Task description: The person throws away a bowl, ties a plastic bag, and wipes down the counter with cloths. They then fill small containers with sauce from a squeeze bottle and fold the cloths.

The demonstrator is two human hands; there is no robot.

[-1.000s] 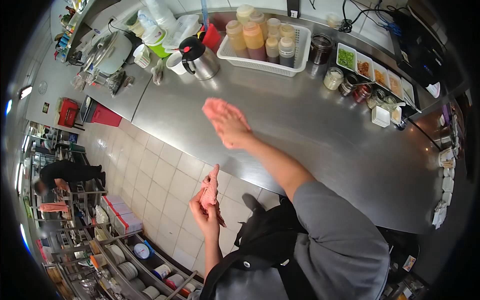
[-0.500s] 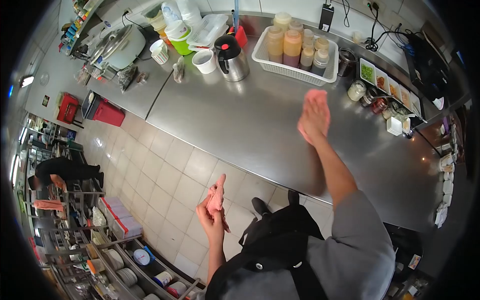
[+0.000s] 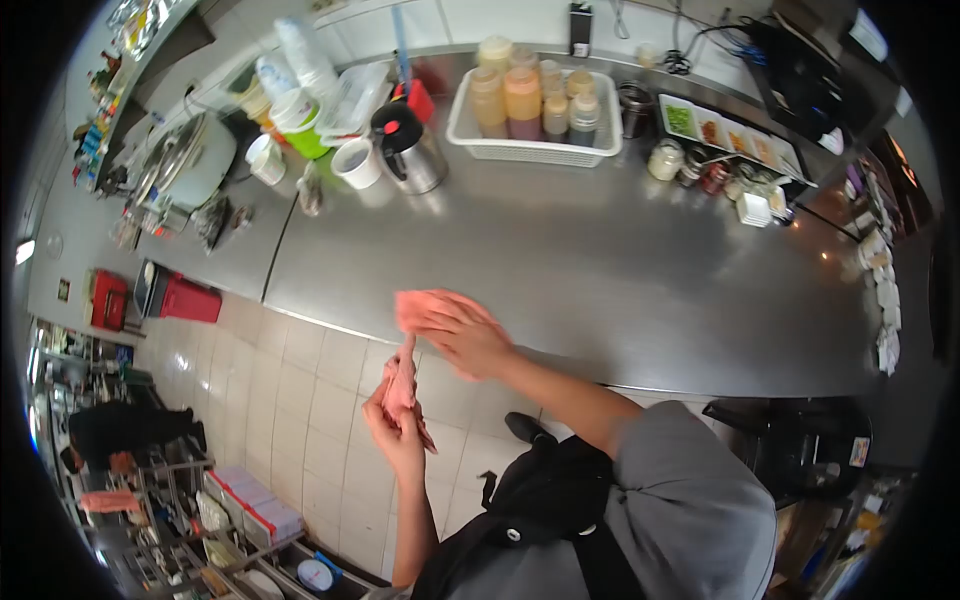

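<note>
steel surface (image 3: 620, 280) spans the kitchen in front of the wearer, with loose items lined up toward the wall, probably so they sit out of the arms' way. squeeze bottles (image 3: 522, 95) stand upright in a white basket (image 3: 530, 150), which seems to keep them grouped and steady. left of it are a steel jug (image 3: 422, 168) and a white cup (image 3: 365, 178); to the right, a glass jar (image 3: 666, 160) stands near the chopped greens (image 3: 680, 120).

the right hand (image 3: 468, 338) lies flat on a pink cloth (image 3: 425, 308) at the near edge of the surface, its grip unclenched with fingers extended, apparently to spread pressure across the fabric. the left hand (image 3: 395, 425) hangs over the tiled floor (image 3: 300, 420), off the surface; its grip pinches a bunched pink cloth (image 3: 402, 385), thumb against fingers, perhaps to keep the folds together. that bundle's tip points up toward the flat cloth; whether they touch, i cannot tell. held beside the other cloth, it is perhaps kept within easy reach.
</note>
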